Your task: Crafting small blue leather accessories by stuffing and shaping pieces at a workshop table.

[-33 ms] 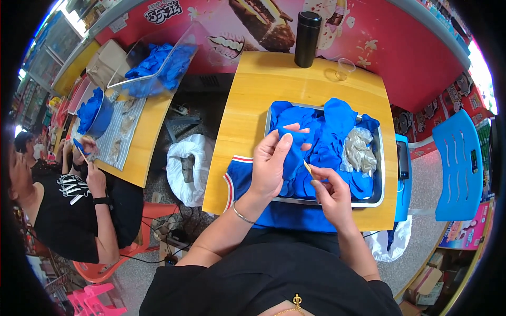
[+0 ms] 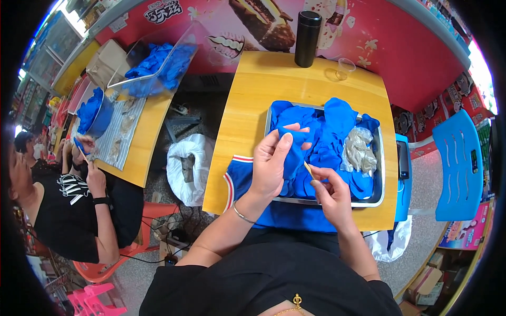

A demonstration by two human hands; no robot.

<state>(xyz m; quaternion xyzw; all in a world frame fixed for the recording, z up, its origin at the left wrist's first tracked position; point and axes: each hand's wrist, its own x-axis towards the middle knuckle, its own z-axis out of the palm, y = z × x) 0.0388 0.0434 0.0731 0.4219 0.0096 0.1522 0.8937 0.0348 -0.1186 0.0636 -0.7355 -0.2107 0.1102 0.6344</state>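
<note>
My left hand pinches a piece of thin blue material between thumb and fingers, holding it up over the near left part of a metal tray. Between the thumb and fingers of my right hand is a thin, pale wooden stick, its tip close to the blue piece. Many similar blue pieces lie heaped in the tray. On the heap's right side rests a clear plastic bag with greyish-beige contents. A blue garment with red and white trim lies left of the tray, partly hidden by my left hand.
A black flask and a clear plastic cup stand at the table's far side. To the left are a white sack on the floor and a co-worker at another table with a clear bin. A blue chair stands right.
</note>
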